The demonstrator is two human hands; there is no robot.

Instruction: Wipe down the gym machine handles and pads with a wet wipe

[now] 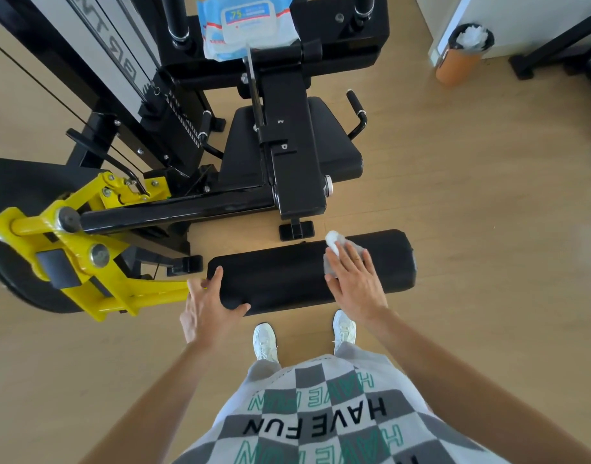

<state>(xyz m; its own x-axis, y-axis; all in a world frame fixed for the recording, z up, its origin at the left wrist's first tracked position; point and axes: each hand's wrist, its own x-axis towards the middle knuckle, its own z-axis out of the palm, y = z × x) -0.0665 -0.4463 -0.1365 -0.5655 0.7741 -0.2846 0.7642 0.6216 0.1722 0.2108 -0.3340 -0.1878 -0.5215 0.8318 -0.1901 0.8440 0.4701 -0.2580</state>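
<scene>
Roller pad: we see a black cylindrical pad [287, 276] lying crosswise low at the front of the machine, just ahead of our white shoes [264, 341].
Wet wipe: a white wipe [337, 251] lies on the upper right part of the roller pad, bunched at its far end and flattened under our fingers.
Right hand: our right hand [354, 279] rests palm down with fingers extended and slightly spread, pressing the wipe against the pad; it is flat, not closed around anything.
Left hand: our left hand [208, 303] is open wide and cups the left end of the roller pad, thumb on the near face and fingers over the end.
Wipe pack: a blue and white pack of wipes [248, 25] sits on the black frame at the top of the machine, well apart from the pad.
Seat: a black seat pad [334, 142] lies beyond the roller pad, partly under a black frame beam, with a curved side handle [357, 110] at its right.
Lever arm: a yellow bracket [86, 242] joins the machine at the left, just beside our left hand.
Bin: an orange bin [461, 55] with white waste stands on the wooden floor [488, 195] at upper right.
</scene>
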